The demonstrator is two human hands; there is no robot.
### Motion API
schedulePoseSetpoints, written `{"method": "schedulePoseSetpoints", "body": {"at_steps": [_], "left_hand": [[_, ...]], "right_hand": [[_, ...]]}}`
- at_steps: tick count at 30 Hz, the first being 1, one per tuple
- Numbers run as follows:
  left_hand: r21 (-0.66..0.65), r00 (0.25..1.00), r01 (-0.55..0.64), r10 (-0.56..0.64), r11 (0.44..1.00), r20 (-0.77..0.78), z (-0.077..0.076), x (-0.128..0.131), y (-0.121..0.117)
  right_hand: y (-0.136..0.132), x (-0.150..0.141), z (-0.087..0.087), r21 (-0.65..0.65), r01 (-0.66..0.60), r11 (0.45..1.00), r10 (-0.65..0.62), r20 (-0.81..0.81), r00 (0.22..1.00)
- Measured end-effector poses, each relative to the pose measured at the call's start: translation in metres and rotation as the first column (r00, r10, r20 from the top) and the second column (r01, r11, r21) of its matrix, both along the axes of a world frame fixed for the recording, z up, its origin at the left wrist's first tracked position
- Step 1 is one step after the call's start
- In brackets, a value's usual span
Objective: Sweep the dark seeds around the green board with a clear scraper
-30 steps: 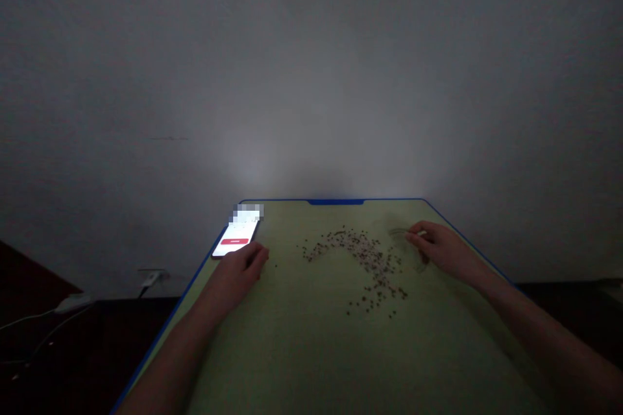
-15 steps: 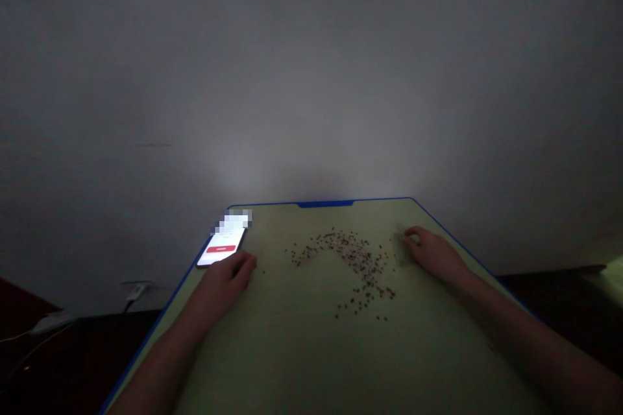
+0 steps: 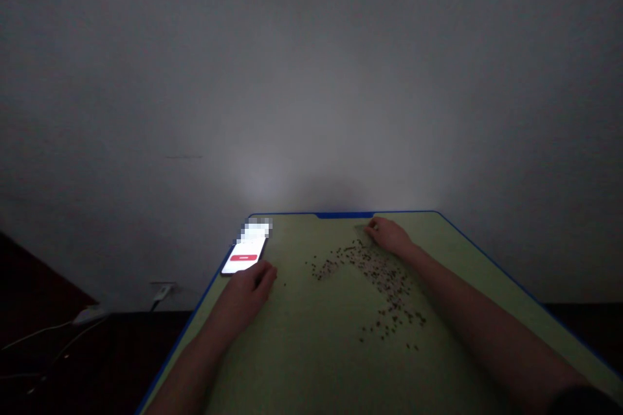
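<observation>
"Bits, lower centre-right: too dim to identify?"
"Yes. Right hand pinches a blurred clear thing; left hand curls, grip unclear."
"Surface?"
"Green table, near edge cut off; grey wall above."

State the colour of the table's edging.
The edging is blue, showing best along the far side in the head view.

The table is pale green edged in blue, the scattered bits dark brown and pinkish.
</observation>
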State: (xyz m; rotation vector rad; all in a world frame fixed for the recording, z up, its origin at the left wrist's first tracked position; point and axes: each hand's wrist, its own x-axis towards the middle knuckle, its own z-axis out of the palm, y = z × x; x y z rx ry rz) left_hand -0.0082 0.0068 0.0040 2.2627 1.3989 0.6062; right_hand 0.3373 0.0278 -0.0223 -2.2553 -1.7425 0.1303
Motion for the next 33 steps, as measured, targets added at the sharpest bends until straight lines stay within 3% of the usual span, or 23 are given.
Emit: {"method": "schedulePoseSetpoints", "body": {"at_steps": [7,13,21,27,30,33], "left_hand": [[0.027,0.996,-0.045,0.046,0.999,-0.070,-0.002,-0.002,0.001],[0.034,0.991,-0.079,0.082,0.996,-0.109,0.002,-0.004,0.002],[0.089,0.992,-0.091,0.099,0.992,-0.085,-0.001,-0.006,0.003],[0.148,0.994,-0.099,0.104,0.984,-0.028,-0.004,-0.007,0.004],[0.151,0.994,-0.102,0.107,0.983,-0.030,-0.004,-0.007,0.003],[0.152,0.994,-0.094,0.101,0.984,-0.037,-0.004,-0.007,0.003]], "right_hand": [[0.043,-0.047,0.004,-0.021,-0.220,0.975,0.220,-0.014,0.975],[0.056,-0.091,0.012,0.012,-0.435,0.900,0.435,-0.065,0.898],[0.030,-0.140,0.017,0.028,-0.689,0.724,0.684,-0.160,0.712],[0.001,-0.160,0.024,0.000,-0.803,0.596,0.780,-0.234,0.580],[-0.007,-0.155,0.038,0.017,-0.798,0.602,0.776,-0.246,0.581],[-0.018,-0.131,0.056,0.059,-0.733,0.678,0.724,-0.229,0.651]]}}
